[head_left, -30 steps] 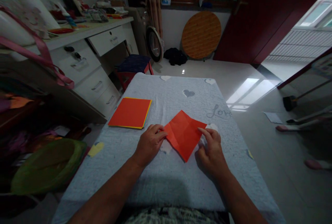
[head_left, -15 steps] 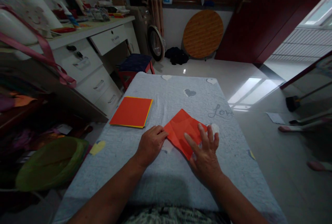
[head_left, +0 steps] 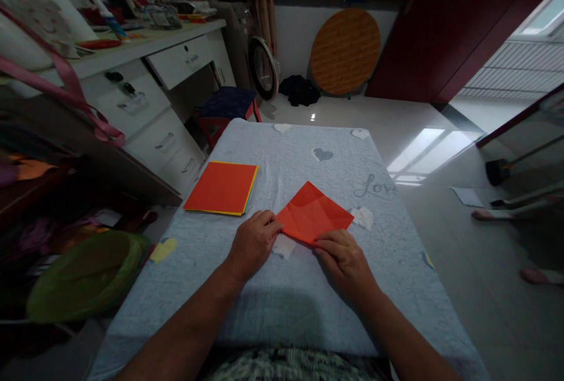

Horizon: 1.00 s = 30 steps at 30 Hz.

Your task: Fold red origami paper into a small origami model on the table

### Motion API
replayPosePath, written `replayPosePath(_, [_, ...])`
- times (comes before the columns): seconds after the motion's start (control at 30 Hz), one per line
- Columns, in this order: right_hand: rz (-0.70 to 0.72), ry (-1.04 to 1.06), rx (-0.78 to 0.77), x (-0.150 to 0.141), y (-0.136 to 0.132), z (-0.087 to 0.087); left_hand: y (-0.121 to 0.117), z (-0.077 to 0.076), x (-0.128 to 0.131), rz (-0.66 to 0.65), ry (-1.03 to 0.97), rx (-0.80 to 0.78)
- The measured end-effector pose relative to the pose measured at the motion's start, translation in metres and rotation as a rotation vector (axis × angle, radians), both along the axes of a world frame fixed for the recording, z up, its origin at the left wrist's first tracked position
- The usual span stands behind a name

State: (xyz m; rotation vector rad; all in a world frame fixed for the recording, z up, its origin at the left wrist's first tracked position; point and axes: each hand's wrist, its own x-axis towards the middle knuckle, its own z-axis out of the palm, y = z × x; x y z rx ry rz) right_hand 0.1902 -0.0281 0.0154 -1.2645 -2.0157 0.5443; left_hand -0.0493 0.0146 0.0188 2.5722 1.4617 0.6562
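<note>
Beyond the left hand, desk [head_left: 152,140]: white drawers in front, a crowded top above.
Under both hands, table [head_left: 388,263]: draped in pale blue-gray cloth with hearts and the word "Love" ahead of the right hand.
Well ahead of the hands, round wooden panel [head_left: 346,52]: propped against the far wall.
Farther out past the left hand, stool [head_left: 233,104]: dark blue seat, red legs, next to the desk.
Ahead and left of the left hand, paper stack [head_left: 222,188]: red on top, yellow showing at the edges.
Between and just ahead of the hands, red sheet [head_left: 312,213]: creased, lying on the cloth with one corner pointing away.
At the sheet's left corner, left hand [head_left: 255,243]: fingertips pinched on the paper.
At its near edge, right hand [head_left: 346,260]: fingers gathered and clamped on the paper.
</note>
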Motion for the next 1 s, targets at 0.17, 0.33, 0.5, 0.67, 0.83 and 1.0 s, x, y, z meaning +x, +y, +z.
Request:
replayPosePath(0.17, [-0.065, 0.056, -0.115, 0.001, 0.003, 0.002, 0.001, 0.000, -0.002, -0.010, -0.060, -0.071])
replayPosePath(0.33, [-0.165, 0.031, -0.205, -0.001, 0.006, 0.006, 0.002, 0.000, -0.003, -0.014, -0.136, -0.152])
replayPosePath(0.5, [-0.246, -0.030, -0.279, -0.002, 0.012, 0.012, 0.004, 0.001, -0.001, 0.038, -0.169, -0.205])
replayPosePath(0.67, [-0.326, -0.085, -0.355, -0.006, 0.021, 0.017, 0.004, 0.001, 0.001, 0.082, -0.125, -0.201])
replayPosePath(0.83, [-0.383, -0.143, -0.371, -0.011, 0.025, 0.017, 0.002, 0.004, 0.006, 0.108, -0.065, -0.142])
replayPosePath(1.0, [-0.380, -0.182, -0.356, -0.011, 0.025, 0.013, -0.016, 0.007, 0.012, 0.106, 0.074, 0.106])
